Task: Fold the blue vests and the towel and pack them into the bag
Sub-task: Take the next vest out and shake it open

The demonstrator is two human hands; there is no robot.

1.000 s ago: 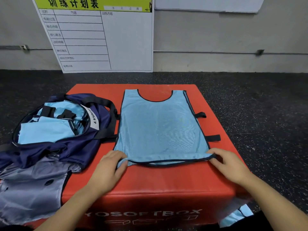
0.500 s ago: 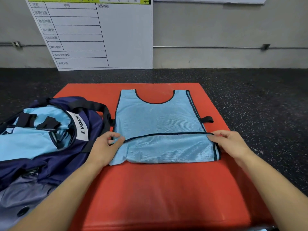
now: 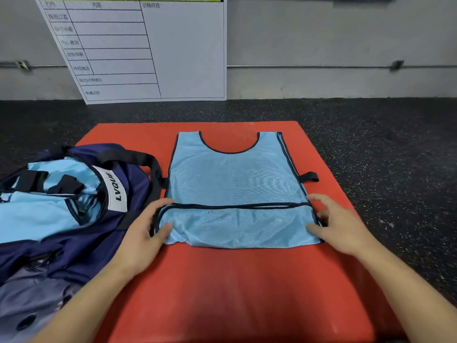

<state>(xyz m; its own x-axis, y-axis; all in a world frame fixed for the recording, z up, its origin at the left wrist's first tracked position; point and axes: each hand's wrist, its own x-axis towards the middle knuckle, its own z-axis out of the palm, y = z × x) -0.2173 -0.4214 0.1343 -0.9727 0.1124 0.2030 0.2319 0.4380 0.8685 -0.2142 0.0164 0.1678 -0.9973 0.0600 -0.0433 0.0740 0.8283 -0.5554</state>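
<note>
A light blue mesh vest [image 3: 235, 179] with dark trim lies flat on the red soft box [image 3: 235, 293], neck opening away from me. Its bottom part is folded up over the middle. My left hand [image 3: 143, 233] grips the left end of that folded band, thumb on top. At the right end my right hand [image 3: 338, 226] holds the band the same way. The navy bag [image 3: 123, 243] with a white LVQUE label lies open at the left, with folded light blue vests [image 3: 37, 219] inside it.
Grey fabric [image 3: 29, 305] lies at the lower left below the bag. A black strap [image 3: 309, 177] sticks out from the vest's right side. Dark speckled floor [image 3: 395, 169] surrounds the box. A white chart board [image 3: 148, 45] leans on the far wall.
Both hands lifted the vest's bottom hem and laid it over the middle. They then slid down to the ends of the folded band. The view moved closer.
</note>
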